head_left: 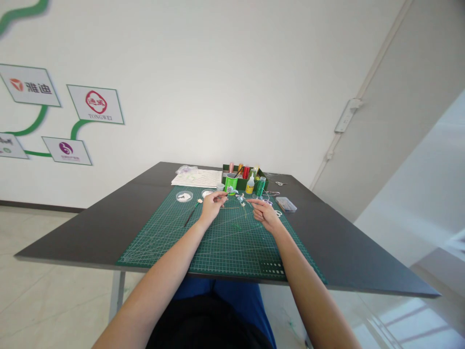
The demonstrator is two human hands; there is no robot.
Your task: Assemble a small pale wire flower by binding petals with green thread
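Note:
Over the green cutting mat [218,247], my left hand [213,203] is closed in a pinch at a small pale-blue petal-like piece [233,190]. My right hand [264,214] is closed too, its fingertips together at something too small to make out. Between the hands lies a cluster of small pale-blue and white pieces [240,198], beside thin wire-like stems. A dark thin-handled tool [191,214] rests left of my left hand. Just behind the hands stand a bright green can [231,182] and a yellow-labelled glue bottle [250,184].
A dark green box [263,183] holds several coloured spools. A green spool [260,186] stands before it. White sheets [198,178] lie at the back left, near a shallow dish [184,196]. At right are a clear plastic case [286,204] and small scissors [279,183].

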